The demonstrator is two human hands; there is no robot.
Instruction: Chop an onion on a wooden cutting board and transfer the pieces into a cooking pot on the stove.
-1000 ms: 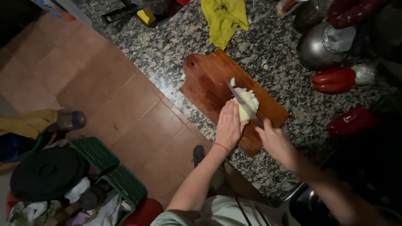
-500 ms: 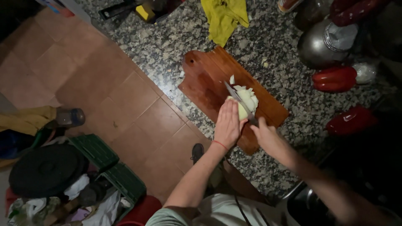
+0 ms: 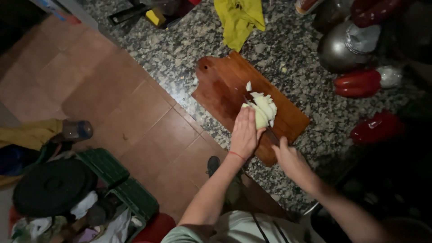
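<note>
The person stands at a speckled stone counter (image 3: 180, 54) and works over a brown wooden cutting board (image 3: 225, 90) that lies at an angle near the counter's front edge.

Left hand (image 3: 245, 135): laid palm down on the board, fingers curled over the near end of a pale onion (image 3: 262, 112). The grip is closed on the onion and pins it to the board. A thin red band circles the wrist.

Right hand (image 3: 290, 157): fist wrapped fully around the handle of a knife (image 3: 265, 126). The blade runs from the fist toward the onion and passes just beside the left fingertips; most of the blade is dark and hard to make out.

Onion: it sits near the middle of the board. Its far side is already cut into white pieces, which lie touching the uncut part. One small piece (image 3: 248, 85) lies apart, further up the board.

Surroundings on the counter:
- a yellow cloth (image 3: 238, 18) beyond the board;
- a round metal pot (image 3: 342, 49) to the right;
- two red peppers (image 3: 357, 83), well apart from the board.

A green crate (image 3: 119, 180) stands on the tiled floor (image 3: 112, 99) at the left.
</note>
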